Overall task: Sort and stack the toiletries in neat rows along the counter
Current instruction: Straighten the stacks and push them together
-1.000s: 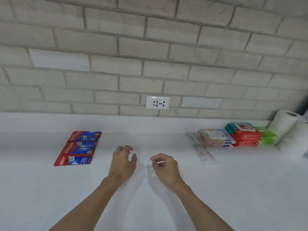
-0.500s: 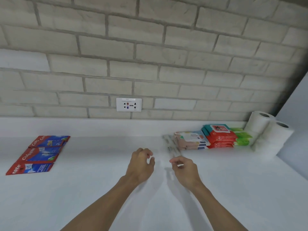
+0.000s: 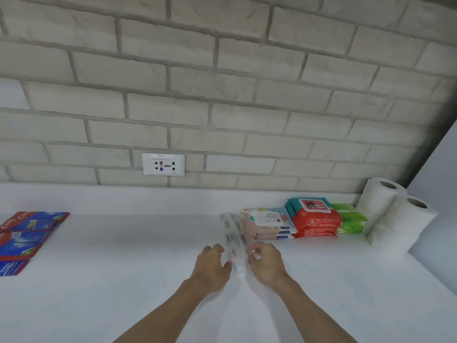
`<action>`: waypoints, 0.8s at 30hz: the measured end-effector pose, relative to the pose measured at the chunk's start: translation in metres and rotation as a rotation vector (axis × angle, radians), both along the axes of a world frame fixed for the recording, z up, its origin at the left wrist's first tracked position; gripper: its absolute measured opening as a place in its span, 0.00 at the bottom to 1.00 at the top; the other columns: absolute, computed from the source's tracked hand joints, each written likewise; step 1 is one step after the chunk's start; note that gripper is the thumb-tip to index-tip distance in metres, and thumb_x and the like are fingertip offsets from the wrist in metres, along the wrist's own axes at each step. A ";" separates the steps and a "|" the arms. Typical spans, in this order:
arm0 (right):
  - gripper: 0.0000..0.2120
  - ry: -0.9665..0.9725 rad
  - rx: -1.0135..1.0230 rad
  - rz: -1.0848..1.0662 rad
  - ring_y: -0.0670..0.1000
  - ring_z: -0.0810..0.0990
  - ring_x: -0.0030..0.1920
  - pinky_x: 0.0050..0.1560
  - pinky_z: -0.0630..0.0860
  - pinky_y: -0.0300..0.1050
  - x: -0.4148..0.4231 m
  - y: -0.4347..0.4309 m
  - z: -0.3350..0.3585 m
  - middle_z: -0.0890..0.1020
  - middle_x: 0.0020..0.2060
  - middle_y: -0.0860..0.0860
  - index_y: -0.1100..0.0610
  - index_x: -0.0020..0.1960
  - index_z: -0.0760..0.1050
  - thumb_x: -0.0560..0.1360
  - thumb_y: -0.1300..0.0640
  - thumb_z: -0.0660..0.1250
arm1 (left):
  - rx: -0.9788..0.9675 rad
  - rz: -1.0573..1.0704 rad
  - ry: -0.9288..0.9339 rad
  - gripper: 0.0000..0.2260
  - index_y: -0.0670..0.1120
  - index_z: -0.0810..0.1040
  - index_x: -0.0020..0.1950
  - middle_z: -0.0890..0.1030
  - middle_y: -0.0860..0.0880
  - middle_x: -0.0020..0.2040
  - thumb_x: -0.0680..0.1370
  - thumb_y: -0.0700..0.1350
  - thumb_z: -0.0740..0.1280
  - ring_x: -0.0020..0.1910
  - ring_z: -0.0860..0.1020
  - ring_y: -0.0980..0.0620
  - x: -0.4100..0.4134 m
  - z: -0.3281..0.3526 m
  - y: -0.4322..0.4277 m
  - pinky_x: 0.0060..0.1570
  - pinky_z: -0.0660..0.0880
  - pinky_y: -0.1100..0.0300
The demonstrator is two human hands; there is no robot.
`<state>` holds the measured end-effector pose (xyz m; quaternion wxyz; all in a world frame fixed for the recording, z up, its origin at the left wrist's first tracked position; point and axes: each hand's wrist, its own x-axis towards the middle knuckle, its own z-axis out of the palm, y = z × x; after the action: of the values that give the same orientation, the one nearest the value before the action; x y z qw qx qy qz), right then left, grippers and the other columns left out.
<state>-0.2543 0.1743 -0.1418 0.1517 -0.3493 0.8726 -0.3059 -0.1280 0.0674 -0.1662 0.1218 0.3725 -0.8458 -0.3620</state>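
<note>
Clear toothbrush pack [image 3: 232, 233]: long, thin, glossy plastic, flat on the white bench [image 3: 123, 280], pink bit showing inside, blurred. L hand [image 3: 213, 267] is at the pack's near end, left edge, fingers curled, thumb tip against the plastic. R hand [image 3: 266, 264] is at the same end, right edge, fingers curled in. Grip or just touch: can't tell for either.

Just right of the pack are soft stacked pink wipes packs [image 3: 267, 222], then red wipes packs [image 3: 314, 225], green wipes packs [image 3: 351, 221] and white paper rolls [image 3: 395, 214]. Far left of the pack lie flat red-blue toothpaste boxes [image 3: 24, 233]. Behind the pack there's a white socket [image 3: 163, 164] on the rough brick wall [image 3: 247, 82].
</note>
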 end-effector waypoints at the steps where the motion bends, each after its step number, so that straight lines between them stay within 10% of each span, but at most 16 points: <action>1: 0.12 0.000 0.012 0.014 0.51 0.77 0.60 0.53 0.70 0.34 -0.005 -0.003 -0.001 0.78 0.59 0.53 0.55 0.61 0.78 0.78 0.60 0.65 | 0.018 0.005 -0.006 0.20 0.47 0.69 0.68 0.73 0.46 0.61 0.78 0.50 0.65 0.60 0.74 0.47 -0.006 -0.002 0.000 0.62 0.72 0.56; 13: 0.16 0.040 0.027 0.125 0.52 0.77 0.60 0.63 0.73 0.41 -0.030 -0.029 -0.013 0.79 0.61 0.52 0.57 0.65 0.76 0.78 0.62 0.64 | -0.072 -0.034 -0.054 0.19 0.55 0.67 0.70 0.69 0.46 0.59 0.79 0.50 0.58 0.56 0.71 0.42 -0.048 -0.011 -0.010 0.60 0.71 0.54; 24: 0.14 0.056 0.004 0.123 0.51 0.78 0.53 0.48 0.67 0.23 -0.027 -0.040 -0.028 0.78 0.59 0.56 0.63 0.61 0.78 0.78 0.68 0.62 | -0.229 -0.091 -0.136 0.15 0.52 0.71 0.66 0.70 0.47 0.59 0.80 0.51 0.57 0.59 0.67 0.45 -0.045 -0.021 -0.019 0.62 0.68 0.53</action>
<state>-0.2814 0.1343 -0.1699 0.1466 -0.4104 0.8539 -0.2846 -0.1733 0.0487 -0.1869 0.0895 0.3412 -0.9038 -0.2423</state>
